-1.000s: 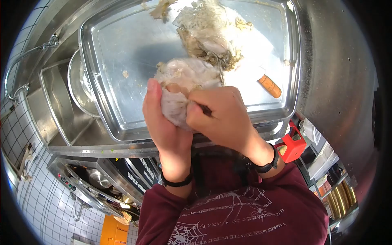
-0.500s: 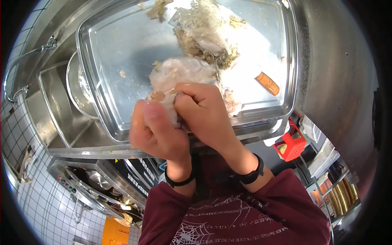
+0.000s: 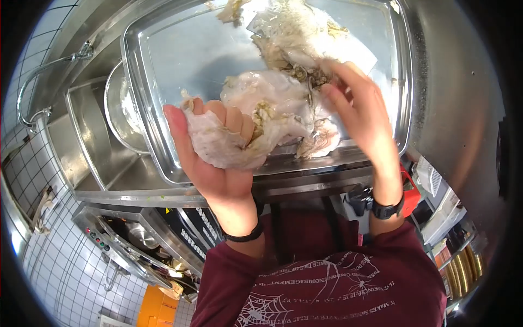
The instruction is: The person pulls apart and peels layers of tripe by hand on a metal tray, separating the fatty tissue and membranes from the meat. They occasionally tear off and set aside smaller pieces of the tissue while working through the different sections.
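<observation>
Over steel tray point(image 3: 163, 82): left hand point(image 3: 218, 158) cupping pale raw meat piece point(image 3: 229, 144), fingers curled under it, gripping. Right hand point(image 3: 359, 109) open, fingers spread, reaching at main meat mass point(image 3: 278, 101) lying on tray. Judging step: pulling slack skin apart; next move calling for firm pinch. Flesh glistening, slippery, lumpy; tray smooth, shiny.

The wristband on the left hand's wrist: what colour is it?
Black, a thin plain wristband just below the left hand, shown clearly in the head view.
</observation>
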Demonstrator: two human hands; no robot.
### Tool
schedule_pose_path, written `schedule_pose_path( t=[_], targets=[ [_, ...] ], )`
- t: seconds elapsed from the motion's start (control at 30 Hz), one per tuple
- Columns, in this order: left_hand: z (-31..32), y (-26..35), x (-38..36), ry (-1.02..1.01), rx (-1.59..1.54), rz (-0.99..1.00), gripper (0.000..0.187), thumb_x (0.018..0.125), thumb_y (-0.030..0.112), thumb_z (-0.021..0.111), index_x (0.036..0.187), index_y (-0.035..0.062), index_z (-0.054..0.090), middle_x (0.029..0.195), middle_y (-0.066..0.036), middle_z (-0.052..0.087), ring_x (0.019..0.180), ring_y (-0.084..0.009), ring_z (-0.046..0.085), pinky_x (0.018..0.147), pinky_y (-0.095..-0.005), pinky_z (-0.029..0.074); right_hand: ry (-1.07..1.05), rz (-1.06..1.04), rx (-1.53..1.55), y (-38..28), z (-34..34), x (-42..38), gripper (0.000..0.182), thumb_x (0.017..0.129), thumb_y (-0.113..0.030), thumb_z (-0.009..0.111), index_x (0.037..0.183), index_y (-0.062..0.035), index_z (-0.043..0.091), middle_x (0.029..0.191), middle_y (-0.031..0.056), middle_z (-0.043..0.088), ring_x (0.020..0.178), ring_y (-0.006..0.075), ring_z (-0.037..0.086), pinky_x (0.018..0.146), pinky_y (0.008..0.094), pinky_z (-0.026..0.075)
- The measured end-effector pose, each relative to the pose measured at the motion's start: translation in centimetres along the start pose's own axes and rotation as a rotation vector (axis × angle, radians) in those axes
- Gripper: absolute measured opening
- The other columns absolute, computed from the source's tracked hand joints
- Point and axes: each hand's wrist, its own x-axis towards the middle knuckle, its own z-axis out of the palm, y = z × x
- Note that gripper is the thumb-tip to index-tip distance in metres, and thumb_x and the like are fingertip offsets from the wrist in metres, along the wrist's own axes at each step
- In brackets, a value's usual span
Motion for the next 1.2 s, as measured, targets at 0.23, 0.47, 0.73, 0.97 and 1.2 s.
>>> schedule_pose_path(
  t=[0.23, 0.47, 0.73, 0.97, 1.2],
  targets=[
    [-0.4, -0.3, 0.1, -0.079, -0.141, -0.051, 0.035, 0.102, 0.040, 0.036, 0.086, 0.0111, 0.047, 0.061, 0.001, 0.031, 0.052, -0.0108, 0.025, 0.049, -0.0273, 0.024, 0.332, -0.033, -0.367, 2.4, -3.3, 2.1, 0.014, 0.087, -0.016, 0.060, 0.094, -0.0054, 0.065, 0.087, 0.0108, 0.066, 0.078, 0.0324, 0.064, 0.069, 0.0375, 0.050],
    [0.3, -0.1, -1.2, -0.109, 0.627, 0.477, 0.033, 0.099, 0.042, 0.042, 0.091, 0.0113, 0.050, 0.071, -0.002, 0.047, 0.064, -0.0160, 0.038, 0.062, -0.0315, 0.033, -0.343, -0.494, 0.415, -0.7, 2.5, 0.6, 0.036, 0.078, -0.010, 0.070, 0.113, -0.0081, 0.063, 0.114, 0.0087, 0.062, 0.107, 0.0271, 0.057, 0.095, 0.0371, 0.044],
    [-0.9, 4.4, -4.4, -0.410, 1.297, 0.601, 0.042, 0.099, 0.046, 0.037, 0.101, 0.0068, 0.051, 0.069, -0.007, 0.050, 0.066, -0.0242, 0.048, 0.058, -0.0367, 0.042, -0.216, -0.468, 0.180, -0.9, 7.4, -0.9, 0.032, 0.070, -0.009, 0.071, 0.101, -0.0087, 0.062, 0.096, 0.0076, 0.058, 0.092, 0.0252, 0.056, 0.076, 0.0368, 0.045],
    [-1.1, 4.1, -5.7, -0.326, 1.212, 0.648, 0.046, 0.091, 0.039, 0.059, 0.065, 0.0046, 0.044, 0.057, -0.010, 0.059, 0.053, -0.0241, 0.058, 0.046, -0.0340, 0.043, -0.146, -0.190, 0.319, 0.9, 5.0, -3.6, 0.029, 0.063, 0.004, 0.067, 0.088, -0.0042, 0.055, 0.095, 0.0077, 0.060, 0.085, 0.0232, 0.058, 0.072, 0.0306, 0.048],
    [-2.2, 3.9, -6.4, -0.482, 1.290, 0.443, 0.045, 0.085, 0.032, 0.068, 0.058, 0.0042, 0.044, 0.057, -0.010, 0.059, 0.051, -0.0237, 0.057, 0.047, -0.0323, 0.043, -0.104, 0.023, 0.358, 3.5, 2.7, -6.5, 0.049, 0.067, 0.008, 0.060, 0.114, -0.0023, 0.055, 0.093, 0.0046, 0.059, 0.086, 0.0147, 0.058, 0.081, 0.0272, 0.045]
  ],
)
